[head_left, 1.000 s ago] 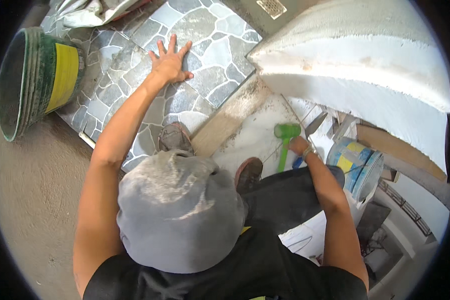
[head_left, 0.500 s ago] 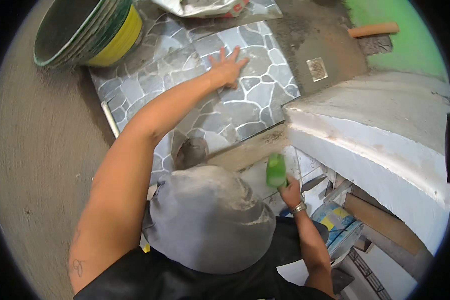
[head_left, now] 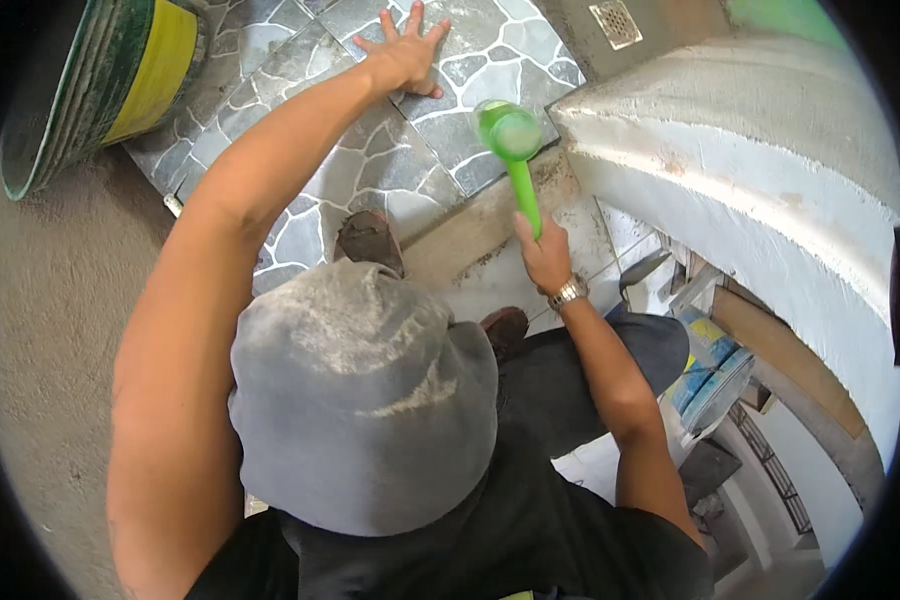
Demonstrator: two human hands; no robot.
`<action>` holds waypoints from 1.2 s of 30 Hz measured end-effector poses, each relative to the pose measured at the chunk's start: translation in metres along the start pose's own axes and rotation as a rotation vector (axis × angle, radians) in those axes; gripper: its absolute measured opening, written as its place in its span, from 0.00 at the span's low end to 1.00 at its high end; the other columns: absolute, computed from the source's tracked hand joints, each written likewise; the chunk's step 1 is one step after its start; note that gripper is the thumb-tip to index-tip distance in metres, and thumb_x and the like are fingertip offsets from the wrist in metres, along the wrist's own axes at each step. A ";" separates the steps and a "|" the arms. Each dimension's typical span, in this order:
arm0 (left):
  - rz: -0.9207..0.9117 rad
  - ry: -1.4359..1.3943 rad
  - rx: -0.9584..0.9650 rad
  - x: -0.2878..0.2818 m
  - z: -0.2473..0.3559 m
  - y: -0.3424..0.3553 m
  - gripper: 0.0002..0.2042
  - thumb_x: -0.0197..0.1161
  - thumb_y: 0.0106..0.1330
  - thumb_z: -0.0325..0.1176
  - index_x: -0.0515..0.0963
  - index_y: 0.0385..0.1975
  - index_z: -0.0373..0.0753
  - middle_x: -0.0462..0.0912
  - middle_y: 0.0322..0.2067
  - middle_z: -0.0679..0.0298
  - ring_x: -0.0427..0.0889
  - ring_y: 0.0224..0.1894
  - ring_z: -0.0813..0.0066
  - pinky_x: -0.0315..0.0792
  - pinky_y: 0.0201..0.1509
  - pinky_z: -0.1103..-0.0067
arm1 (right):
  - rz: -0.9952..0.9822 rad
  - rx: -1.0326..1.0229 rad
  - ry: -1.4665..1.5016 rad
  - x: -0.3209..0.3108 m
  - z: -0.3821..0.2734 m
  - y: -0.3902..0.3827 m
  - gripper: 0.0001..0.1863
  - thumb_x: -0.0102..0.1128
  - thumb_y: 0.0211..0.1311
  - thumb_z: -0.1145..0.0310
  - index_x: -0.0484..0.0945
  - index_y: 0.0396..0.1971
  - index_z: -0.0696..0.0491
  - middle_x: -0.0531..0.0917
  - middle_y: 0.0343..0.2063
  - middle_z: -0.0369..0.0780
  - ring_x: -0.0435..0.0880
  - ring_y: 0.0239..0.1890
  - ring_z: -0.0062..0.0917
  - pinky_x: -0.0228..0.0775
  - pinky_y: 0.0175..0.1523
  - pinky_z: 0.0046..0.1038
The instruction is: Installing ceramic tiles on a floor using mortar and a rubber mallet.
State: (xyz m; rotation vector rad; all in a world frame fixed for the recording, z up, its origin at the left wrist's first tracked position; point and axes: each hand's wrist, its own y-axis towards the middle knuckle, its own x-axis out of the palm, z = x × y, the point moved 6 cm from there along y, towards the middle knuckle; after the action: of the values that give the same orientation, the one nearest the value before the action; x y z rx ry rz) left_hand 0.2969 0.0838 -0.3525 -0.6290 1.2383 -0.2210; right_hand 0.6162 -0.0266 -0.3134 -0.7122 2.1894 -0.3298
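Observation:
My left hand (head_left: 406,52) lies with fingers spread on a grey stone-patterned floor tile (head_left: 462,150) with white vein lines. It holds nothing. Lower and to the right, my right hand (head_left: 547,258) is wrapped round the handle of a bright green mallet (head_left: 522,190). The mallet's rounded green head is over the tile's near right part, slightly blurred. Whether it touches the tile I cannot tell. More tiles (head_left: 315,165) of the same pattern adjoin on the left. A grey cap (head_left: 365,400) covers much of the lower middle.
Stacked green and yellow buckets (head_left: 145,75) stand at upper left beside rough wet-looking mortar (head_left: 60,330). A white-edged concrete ledge (head_left: 730,190) curves along the right. A floor drain (head_left: 616,24) sits beyond the tile. A blue bucket (head_left: 715,385) and boards lie at right.
My right hand has swung the mallet up and forward from beside the step to over the tile. My left hand stays spread on the tile. The whole view has shifted.

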 end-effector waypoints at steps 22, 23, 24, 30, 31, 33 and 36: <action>0.006 0.081 -0.021 0.007 -0.009 0.005 0.56 0.76 0.49 0.54 0.40 0.75 0.70 0.26 0.77 0.60 0.32 0.75 0.34 0.49 0.64 0.27 | -0.041 -0.067 -0.129 -0.002 0.018 0.008 0.26 0.51 0.70 0.49 0.77 0.27 0.60 0.78 0.22 0.56 0.78 0.28 0.56 0.68 0.34 0.48; 0.012 0.082 -0.023 0.006 -0.008 0.007 0.56 0.76 0.49 0.54 0.40 0.75 0.70 0.26 0.77 0.60 0.32 0.75 0.34 0.49 0.64 0.27 | -0.039 -0.073 -0.129 -0.004 0.013 0.005 0.26 0.51 0.70 0.49 0.77 0.27 0.60 0.78 0.22 0.56 0.78 0.28 0.56 0.68 0.34 0.48; 0.006 0.076 -0.017 0.006 -0.006 0.006 0.56 0.77 0.49 0.53 0.41 0.75 0.68 0.28 0.77 0.60 0.33 0.75 0.34 0.49 0.64 0.27 | -0.017 -0.065 -0.051 -0.008 0.002 0.000 0.26 0.51 0.70 0.48 0.77 0.27 0.60 0.78 0.22 0.56 0.78 0.28 0.56 0.68 0.34 0.48; -0.005 0.069 0.003 0.003 -0.003 0.007 0.56 0.76 0.50 0.53 0.41 0.75 0.68 0.26 0.76 0.60 0.32 0.75 0.34 0.49 0.64 0.27 | -0.018 0.003 0.006 -0.005 0.022 0.004 0.27 0.51 0.69 0.47 0.76 0.26 0.60 0.78 0.21 0.55 0.78 0.28 0.54 0.68 0.35 0.47; -0.005 0.084 -0.002 0.004 -0.003 0.008 0.56 0.77 0.49 0.52 0.41 0.75 0.66 0.26 0.77 0.61 0.33 0.75 0.34 0.49 0.63 0.27 | -0.017 0.010 -0.033 -0.003 0.032 0.007 0.27 0.51 0.69 0.47 0.76 0.26 0.60 0.77 0.20 0.55 0.79 0.27 0.53 0.67 0.34 0.47; -0.004 0.097 -0.016 0.001 -0.002 0.008 0.57 0.77 0.49 0.52 0.41 0.75 0.65 0.27 0.77 0.61 0.34 0.75 0.34 0.50 0.63 0.27 | -0.003 -0.011 -0.018 -0.009 0.027 0.004 0.27 0.51 0.69 0.47 0.76 0.26 0.60 0.77 0.20 0.55 0.78 0.27 0.54 0.67 0.34 0.47; -0.010 0.108 0.035 -0.003 0.012 0.011 0.57 0.78 0.48 0.51 0.42 0.75 0.62 0.28 0.77 0.64 0.35 0.75 0.34 0.51 0.63 0.27 | 0.018 -0.019 0.001 -0.007 0.030 0.003 0.27 0.51 0.69 0.47 0.76 0.26 0.61 0.77 0.20 0.56 0.78 0.27 0.55 0.67 0.35 0.46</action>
State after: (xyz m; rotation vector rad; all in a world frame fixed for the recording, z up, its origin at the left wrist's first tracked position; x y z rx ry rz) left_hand 0.3046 0.0980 -0.3540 -0.6000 1.3321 -0.2876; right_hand 0.6416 -0.0198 -0.3295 -0.7018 2.2010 -0.3006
